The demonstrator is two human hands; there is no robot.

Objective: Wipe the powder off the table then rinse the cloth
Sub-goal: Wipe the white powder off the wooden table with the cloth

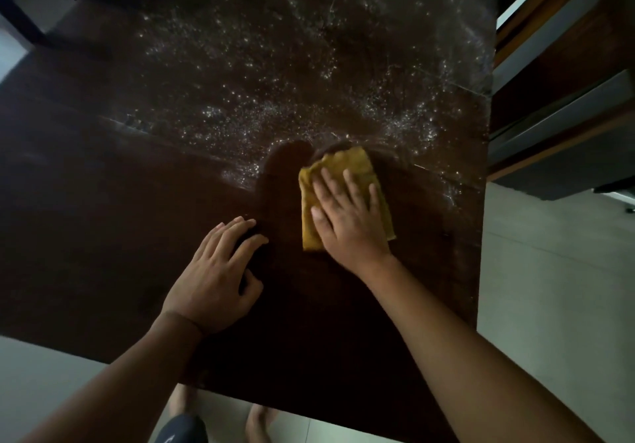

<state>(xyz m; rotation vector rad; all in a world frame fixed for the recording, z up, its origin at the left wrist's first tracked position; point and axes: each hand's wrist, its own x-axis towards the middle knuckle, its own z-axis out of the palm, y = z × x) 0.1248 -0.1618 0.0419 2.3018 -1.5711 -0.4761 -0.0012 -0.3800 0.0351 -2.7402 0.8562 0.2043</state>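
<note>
dark brown table (103, 202), kinda dim room, pale tile floor (549, 288) around it. white powder (275, 92) all over the far half, near half looks clean. right hand (347, 216) flat and spread on the yellow cloth (347, 164), mid-table toward the right edge. left hand (216, 277) loose, fingers resting on bare wood, holding nothing.

Open dark table (103, 236) on every side of the yellow cloth (347, 181), nothing upright anywhere on the surface. Only white powder (240, 75) across the far half; bare wood along the near left. Left hand (216, 271) flat just beside the cloth; wooden chairs (563, 75) close against the table's right edge.
</note>
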